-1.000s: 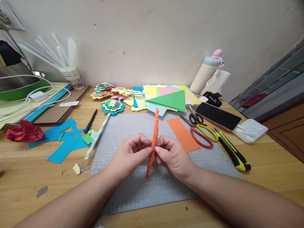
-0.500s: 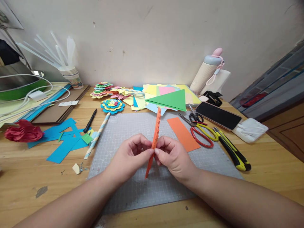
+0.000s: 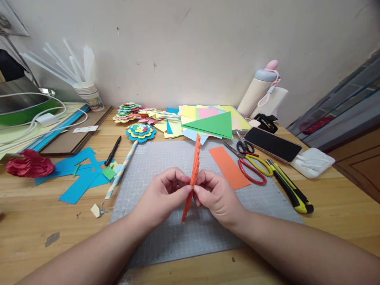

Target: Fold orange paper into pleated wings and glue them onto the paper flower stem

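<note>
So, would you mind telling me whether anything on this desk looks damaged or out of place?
Two things: the red paper at the left is crumpled, while the blue paper beside it lies flat; and a grey patch, perhaps a stain, mars the wooden tabletop at the near left. The folded orange paper shows no obvious tear.

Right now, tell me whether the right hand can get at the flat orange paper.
Probably yes: the flat orange paper lies just beyond the right hand, with nothing visible between them, though that hand is pinching the pleated orange strip and might need to let go.
</note>
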Demonstrator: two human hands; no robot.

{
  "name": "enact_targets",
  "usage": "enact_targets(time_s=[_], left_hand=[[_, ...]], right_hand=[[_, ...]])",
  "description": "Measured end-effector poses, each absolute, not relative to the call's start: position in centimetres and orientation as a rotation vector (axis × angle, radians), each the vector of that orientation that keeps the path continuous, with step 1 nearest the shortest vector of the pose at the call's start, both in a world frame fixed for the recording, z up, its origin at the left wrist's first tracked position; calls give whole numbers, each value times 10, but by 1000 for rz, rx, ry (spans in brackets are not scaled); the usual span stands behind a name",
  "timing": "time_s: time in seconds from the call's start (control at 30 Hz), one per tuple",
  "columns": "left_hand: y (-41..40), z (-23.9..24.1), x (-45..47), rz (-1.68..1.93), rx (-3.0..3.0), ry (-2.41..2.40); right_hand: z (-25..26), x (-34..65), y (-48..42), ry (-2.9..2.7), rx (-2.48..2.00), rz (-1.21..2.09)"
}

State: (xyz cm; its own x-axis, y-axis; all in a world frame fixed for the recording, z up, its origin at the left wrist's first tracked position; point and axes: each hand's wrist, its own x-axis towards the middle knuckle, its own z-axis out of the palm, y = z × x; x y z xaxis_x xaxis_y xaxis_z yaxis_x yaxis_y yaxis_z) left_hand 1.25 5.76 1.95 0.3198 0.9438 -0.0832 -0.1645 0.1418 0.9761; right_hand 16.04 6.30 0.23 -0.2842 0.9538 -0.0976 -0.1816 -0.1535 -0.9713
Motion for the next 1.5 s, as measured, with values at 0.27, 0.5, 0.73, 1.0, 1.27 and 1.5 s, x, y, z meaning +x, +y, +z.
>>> enact_targets(time_s=[0.27,0.5,0.73,1.0,1.27,1.5], left_hand=[[56,17,11,980,1258,1026],[57,21,12,983,1235,1010],[55,23,12,979,1192,940],[56,23,15,957,1079,899],[53,18,19,857,1167,951],[54,21,14,735,1432,1080]], right_hand=[[3,160,62,-1212,-1006,1547],[-1,165,61,-1180,-867,1686],[0,166,60,-1165,-855,1708],[-7,163,63,-1097,-926,1717],[-2,163,64,-934,-905,1732],[-7,164,69,-1028,-871,1756]])
